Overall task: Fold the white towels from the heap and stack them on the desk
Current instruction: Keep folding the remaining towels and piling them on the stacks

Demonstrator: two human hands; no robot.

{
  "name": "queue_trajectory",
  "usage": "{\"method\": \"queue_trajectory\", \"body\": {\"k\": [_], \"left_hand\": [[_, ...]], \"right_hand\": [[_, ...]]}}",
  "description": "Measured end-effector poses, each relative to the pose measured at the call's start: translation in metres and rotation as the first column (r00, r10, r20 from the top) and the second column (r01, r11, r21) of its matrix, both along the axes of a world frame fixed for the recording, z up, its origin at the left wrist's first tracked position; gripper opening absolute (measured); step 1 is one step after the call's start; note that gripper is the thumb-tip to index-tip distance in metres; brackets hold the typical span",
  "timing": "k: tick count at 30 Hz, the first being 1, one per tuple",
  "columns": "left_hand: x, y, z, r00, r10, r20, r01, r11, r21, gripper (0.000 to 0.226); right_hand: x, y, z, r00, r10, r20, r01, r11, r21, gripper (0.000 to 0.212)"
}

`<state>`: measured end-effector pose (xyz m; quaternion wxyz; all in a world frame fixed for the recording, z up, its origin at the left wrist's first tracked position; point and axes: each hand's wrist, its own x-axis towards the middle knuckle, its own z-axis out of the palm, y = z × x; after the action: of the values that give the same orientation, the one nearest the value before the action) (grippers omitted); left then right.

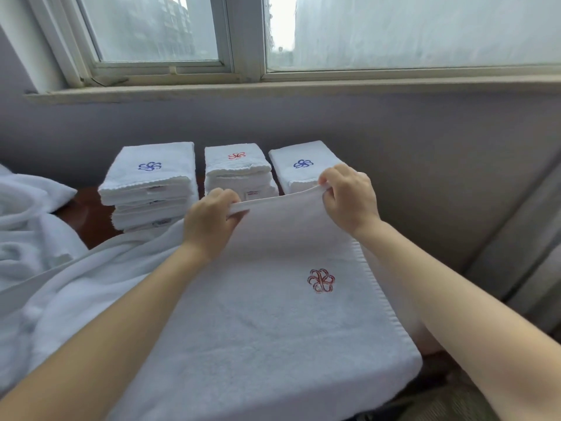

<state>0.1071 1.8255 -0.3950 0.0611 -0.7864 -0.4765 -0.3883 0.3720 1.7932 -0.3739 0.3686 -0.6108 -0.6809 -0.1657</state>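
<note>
Towel (273, 329) being folded lies spread flat over the near part of the bench (82, 217), its red flower mark (321, 280) facing up toward three o'clock. The left grip (209, 223) and right grip (349, 196) each pinch the far edge near a corner, fingers curled over the hem, lifting it just off the cloth. Holding both ends pulls the edge taut and level, probably so it can be drawn toward six o'clock for a square fold.

At twelve o'clock three folded piles stand side by side below the window: the left stack (148, 183), the middle stack (238, 174) and the right stack (300, 165), set back from the working space. The heap (36, 232) of loose towels lies at nine o'clock, near the left arm.
</note>
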Motion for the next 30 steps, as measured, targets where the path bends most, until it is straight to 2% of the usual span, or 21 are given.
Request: {"method": "queue_trajectory", "body": {"k": [8,17,22,26,28,30], "left_hand": [[-0.016,-0.055,0.004,0.994,-0.055,-0.091,0.062,0.995,0.072,0.025],[-0.026,-0.110,-0.020,0.986,-0.125,-0.108,0.114,0.988,-0.101,0.012],[-0.030,-0.130,-0.030,0.976,-0.166,-0.139,0.126,0.957,-0.260,0.016],[-0.030,-0.136,-0.031,0.970,-0.174,-0.169,0.118,0.946,-0.301,0.027],[-0.029,-0.137,-0.032,0.977,-0.157,-0.146,0.114,0.958,-0.264,0.024],[-0.026,-0.137,-0.037,0.971,-0.174,-0.163,0.129,0.958,-0.256,0.028]], "right_hand": [[-0.006,-0.064,0.011,0.999,0.002,0.037,-0.001,1.000,-0.018,0.021],[-0.009,-0.123,0.000,0.989,0.012,0.145,0.022,0.973,-0.228,0.021],[-0.010,-0.145,-0.017,0.978,-0.004,0.209,0.095,0.898,-0.429,0.024],[-0.016,-0.156,-0.012,0.967,-0.048,0.249,0.197,0.759,-0.620,0.017],[-0.025,-0.155,-0.005,0.964,-0.091,0.250,0.231,0.752,-0.617,0.029],[-0.039,-0.154,-0.005,0.981,-0.105,0.166,0.184,0.785,-0.591,0.026]]}}
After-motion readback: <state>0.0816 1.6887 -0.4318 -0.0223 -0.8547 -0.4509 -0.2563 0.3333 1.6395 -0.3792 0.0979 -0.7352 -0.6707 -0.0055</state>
